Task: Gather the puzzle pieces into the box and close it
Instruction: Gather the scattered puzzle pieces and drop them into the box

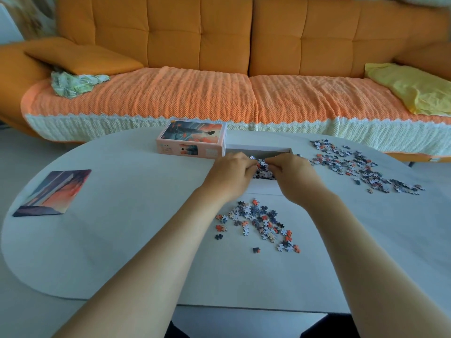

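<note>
Behind the desk [97, 240] stood an orange sofa [219, 45]; both hands' fingers [251, 167] pinched puzzle pieces [262, 164] over the white box [258, 149].

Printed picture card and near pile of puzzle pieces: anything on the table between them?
Nothing. In the head view the white table lies bare between the picture card and the near pile of pieces; only the left forearm crosses nearer the camera.
</note>
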